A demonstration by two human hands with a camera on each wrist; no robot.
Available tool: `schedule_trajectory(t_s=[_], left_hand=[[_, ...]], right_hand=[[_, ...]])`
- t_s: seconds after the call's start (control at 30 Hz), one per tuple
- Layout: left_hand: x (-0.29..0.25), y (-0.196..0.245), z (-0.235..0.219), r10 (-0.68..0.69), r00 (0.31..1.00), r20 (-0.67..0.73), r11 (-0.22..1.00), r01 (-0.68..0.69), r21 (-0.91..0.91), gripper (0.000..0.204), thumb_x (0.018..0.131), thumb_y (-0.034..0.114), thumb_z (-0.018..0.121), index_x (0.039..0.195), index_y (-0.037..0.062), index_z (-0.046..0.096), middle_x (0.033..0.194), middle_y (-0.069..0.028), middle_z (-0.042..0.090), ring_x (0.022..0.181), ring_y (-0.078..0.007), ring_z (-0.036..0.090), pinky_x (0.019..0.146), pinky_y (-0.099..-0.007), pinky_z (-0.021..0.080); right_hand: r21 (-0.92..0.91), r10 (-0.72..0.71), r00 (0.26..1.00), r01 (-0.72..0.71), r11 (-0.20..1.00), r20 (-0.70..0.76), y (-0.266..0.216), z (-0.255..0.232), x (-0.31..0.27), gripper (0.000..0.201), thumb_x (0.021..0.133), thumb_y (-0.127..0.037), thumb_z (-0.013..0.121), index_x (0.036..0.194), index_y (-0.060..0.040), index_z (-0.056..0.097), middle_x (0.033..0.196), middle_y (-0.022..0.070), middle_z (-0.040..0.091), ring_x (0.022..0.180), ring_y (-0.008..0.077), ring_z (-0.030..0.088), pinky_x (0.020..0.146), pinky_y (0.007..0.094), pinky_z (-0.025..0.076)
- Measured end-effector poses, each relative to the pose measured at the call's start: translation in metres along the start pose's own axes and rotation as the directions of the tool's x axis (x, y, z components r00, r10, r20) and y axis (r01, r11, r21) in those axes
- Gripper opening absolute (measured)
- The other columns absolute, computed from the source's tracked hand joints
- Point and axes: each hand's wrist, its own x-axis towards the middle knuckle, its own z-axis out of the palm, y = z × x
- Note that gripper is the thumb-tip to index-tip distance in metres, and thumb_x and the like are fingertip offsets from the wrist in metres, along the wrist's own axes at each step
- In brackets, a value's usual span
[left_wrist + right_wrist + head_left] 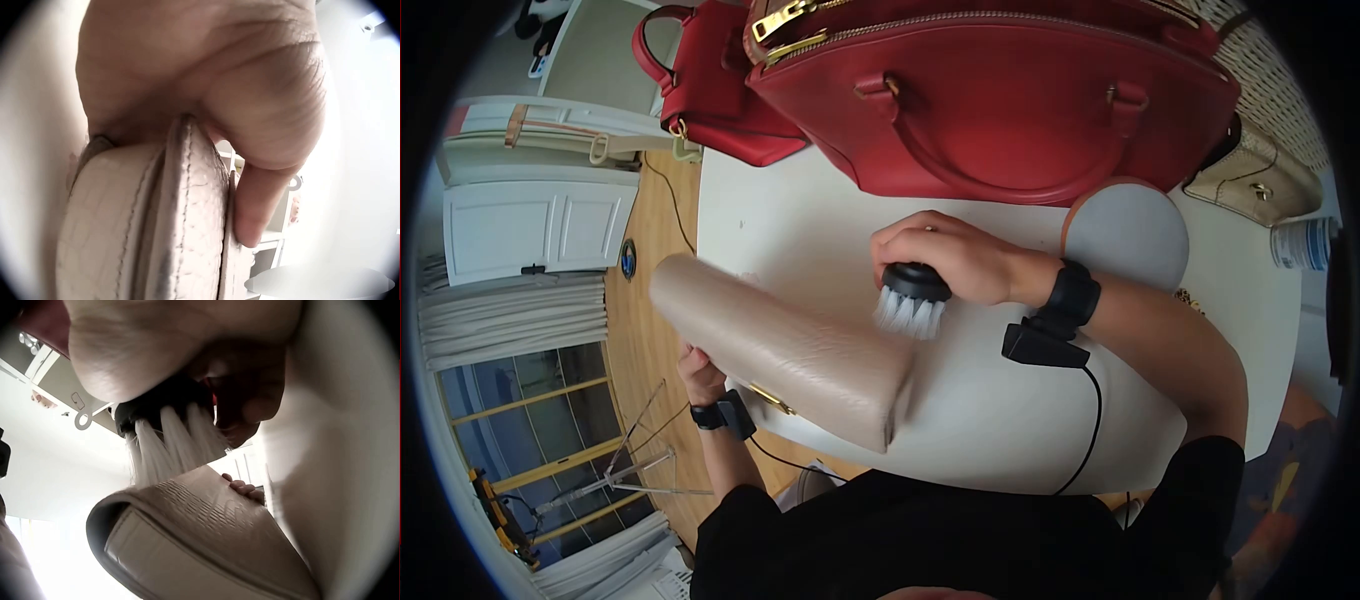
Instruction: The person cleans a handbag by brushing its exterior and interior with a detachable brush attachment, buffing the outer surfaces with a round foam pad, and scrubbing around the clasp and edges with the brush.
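Note:
A beige clutch bag [785, 345] with an embossed, scaly texture and a gold clasp [772, 399] is tilted over the near left of the white table. My left hand [702, 375] grips its far-left edge, with the thumb on one face in the left wrist view. In my right hand [965, 260] is a round scrub brush [914, 298] with a black body and white bristles, held from above. The bristles [172, 447] point down right at the clutch's textured upper side, close to its right end. The right fingers are partly hidden behind the brush.
A large red handbag [1010, 120] stands at the table's [800, 210] far side, beside a smaller red bag [725, 90]. To the right are a grey round object [1128, 238] with an orange rim, a gold purse [1262, 178] and a canister [1300, 245].

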Motion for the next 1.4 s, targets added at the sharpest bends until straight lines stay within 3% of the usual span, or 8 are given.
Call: schedule_trajectory(t_s=[0.27, 0.7, 0.83, 0.93, 1.03, 1.23, 1.37, 1.4], left_hand=[[0.001, -0.01, 0.035, 0.126, 0.981, -0.149, 0.984, -0.143, -0.105, 0.093, 0.072, 0.021, 0.086, 0.151, -0.001, 0.042, 0.141, -0.0179, 0.059, 0.13, -0.0343, 0.059, 0.114, -0.0498, 0.045], [-0.005, 0.062, 0.102, 0.562, 0.81, 0.167, 0.651, -0.557, 0.515, 0.068, 0.085, 0.027, 0.08, 0.14, 0.0042, 0.046, 0.129, -0.019, 0.059, 0.119, -0.0295, 0.06, 0.104, -0.0427, 0.047], [-0.027, 0.09, 0.141, 0.507, 0.845, -0.168, 0.66, -0.255, 0.707, 0.075, 0.088, 0.043, 0.071, 0.142, -0.0032, 0.046, 0.118, -0.0214, 0.065, 0.111, -0.03, 0.065, 0.106, -0.0404, 0.045], [-0.04, 0.109, 0.153, 0.251, 0.952, 0.176, 0.53, -0.287, 0.798, 0.085, 0.082, 0.047, 0.076, 0.141, -0.0082, 0.051, 0.127, -0.0278, 0.067, 0.113, -0.0341, 0.07, 0.099, -0.0418, 0.054], [-0.036, 0.128, 0.17, 0.057, 0.906, 0.419, 0.164, -0.422, 0.892, 0.099, 0.075, 0.044, 0.079, 0.148, -0.0119, 0.043, 0.117, -0.029, 0.07, 0.101, -0.041, 0.075, 0.089, -0.0441, 0.06], [-0.008, 0.154, 0.192, -0.185, 0.87, 0.458, -0.017, -0.468, 0.883, 0.103, 0.067, 0.028, 0.07, 0.156, -0.0103, 0.033, 0.107, -0.0311, 0.071, 0.081, -0.0445, 0.075, 0.08, -0.0399, 0.062], [0.027, 0.144, 0.181, -0.091, 0.722, 0.686, 0.097, -0.679, 0.728, 0.111, 0.068, 0.029, 0.066, 0.163, -0.0039, 0.02, 0.145, -0.0341, 0.052, 0.101, -0.0348, 0.074, 0.08, -0.0383, 0.058], [0.01, 0.136, 0.186, -0.112, 0.906, 0.408, 0.456, -0.318, 0.831, 0.109, 0.073, 0.033, 0.067, 0.164, -0.0024, 0.019, 0.162, -0.0299, 0.034, 0.121, -0.0295, 0.065, 0.084, -0.0337, 0.055]], right_hand=[[0.105, -0.086, 0.972, 0.111, 0.988, -0.22, -0.005, -0.001, 0.001, 0.036, 0.102, -0.024, 0.04, 0.086, 0.0013, 0.061, 0.082, 0.005, 0.059, 0.08, 0.0113, 0.053, 0.08, 0.0278, 0.043], [-0.211, -0.223, 0.855, 0.137, 0.968, -0.468, 0.002, 0.007, 0.003, 0.043, 0.11, -0.034, 0.041, 0.081, -0.0025, 0.046, 0.067, 0.0047, 0.038, 0.066, 0.0135, 0.038, 0.063, 0.0347, 0.036], [-0.288, -0.157, 0.881, 0.024, 0.957, -0.446, -0.006, 0.008, -0.001, 0.049, 0.111, -0.042, 0.039, 0.082, -0.0037, 0.048, 0.063, 0.0052, 0.038, 0.061, 0.0139, 0.037, 0.06, 0.0362, 0.036], [-0.221, -0.098, 0.875, -0.011, 0.975, -0.474, -0.006, 0.009, 0.0, 0.046, 0.111, -0.04, 0.043, 0.084, -0.0038, 0.052, 0.061, 0.0047, 0.04, 0.059, 0.0138, 0.038, 0.057, 0.037, 0.035], [-0.23, -0.163, 0.869, 0.059, 0.971, -0.467, -0.004, 0.01, 0.002, 0.041, 0.11, -0.037, 0.048, 0.09, -0.0031, 0.057, 0.062, 0.0037, 0.046, 0.06, 0.0139, 0.042, 0.057, 0.0351, 0.037], [-0.309, -0.239, 0.853, 0.097, 0.946, -0.464, 0.003, 0.011, 0.005, 0.037, 0.106, -0.039, 0.059, 0.108, -0.003, 0.061, 0.078, 0.0068, 0.069, 0.069, 0.0166, 0.064, 0.066, 0.0316, 0.049], [-0.287, -0.295, 0.88, 0.193, 0.938, -0.373, -0.001, 0.013, 0.003, 0.045, 0.098, -0.04, 0.072, 0.117, -0.002, 0.057, 0.088, 0.0129, 0.072, 0.074, 0.0215, 0.07, 0.068, 0.0347, 0.053], [-0.385, -0.26, 0.917, 0.131, 0.914, -0.304, -0.007, 0.014, 0.0, 0.048, 0.096, -0.042, 0.074, 0.116, -0.0021, 0.057, 0.089, 0.0133, 0.072, 0.074, 0.0226, 0.07, 0.068, 0.0352, 0.053]])
